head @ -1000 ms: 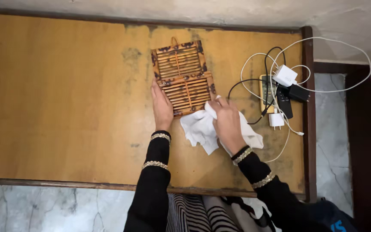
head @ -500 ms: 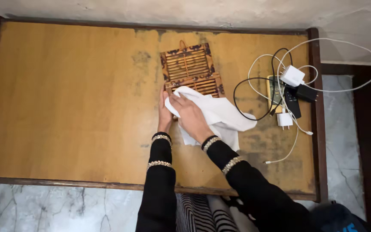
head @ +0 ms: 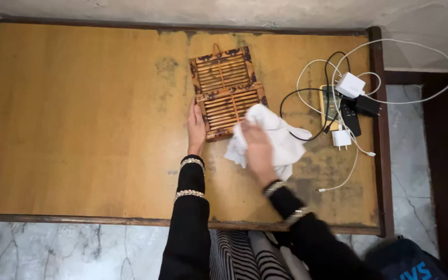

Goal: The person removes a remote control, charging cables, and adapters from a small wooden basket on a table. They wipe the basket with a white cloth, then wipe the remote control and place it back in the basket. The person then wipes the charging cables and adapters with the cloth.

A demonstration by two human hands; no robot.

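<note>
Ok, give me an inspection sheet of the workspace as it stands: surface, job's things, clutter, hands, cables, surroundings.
Surface: wooden table, yellow-brown top with dark worn patches, dark raised edge.
Job's things: slatted bamboo rack lying flat; white cloth at its lower right corner.
Clutter: white plug adapter, black adapter, small white charger, dark remote-like bar, all at the right end.
Hands: left hand flat against the rack's left edge; right hand pressing on the cloth, blurred.
Cables: white and black cables looped loosely, one running off the table's right side.
Surroundings: marble floor; dark blue bag at bottom right.
</note>
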